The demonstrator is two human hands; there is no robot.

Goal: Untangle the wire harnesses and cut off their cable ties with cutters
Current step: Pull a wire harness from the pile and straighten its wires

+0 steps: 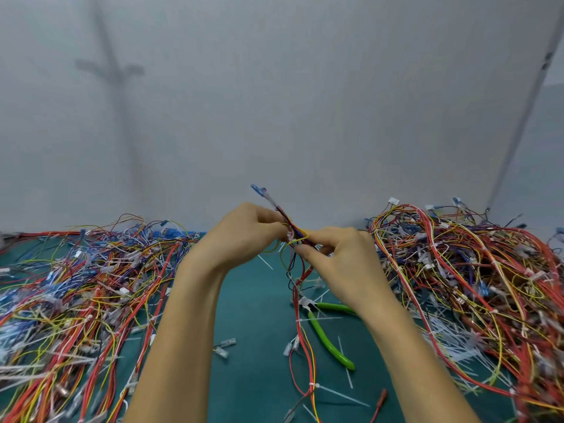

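1. Harness (297, 235) work sits in the middle of the green mat (256, 377). I hold one thin bundle of red, yellow and dark wires up over it. Its blue connector (258, 189) points toward the far wall, and its tail hangs down onto the mat near me.
2. My left hand (247, 230) pinches the bundle from the left, with the fingers curled in on the wires. My right hand (338, 254) pinches it from the right and a little lower, thumb and fingertips closed on the strands. The two hands almost meet.
3. The green-handled cutters (328, 340) lie on the mat below my right wrist, against the hanging tail. Neither hand is on them.
4. Loose white cut ties (265, 262) are scattered over the mat, with a thicker drift of them at the near foot of the right pile (473, 285). I judge from this that plenty of cutting is already done.
5. A white cable tie (314, 385) is wrapped round the tail of my harness close to the near edge, so this piece needs at least one more cut.
6. The left pile (76, 294) and the right pile are both large and tangled, and white ties show in each. I cannot tell which one is finished stock and which is waiting, but a great deal looks unsorted.
7. My reading is that I am at the untangling step, working strands apart at the pinch. Cutting this harness comes after, once a hand is free for the cutters.
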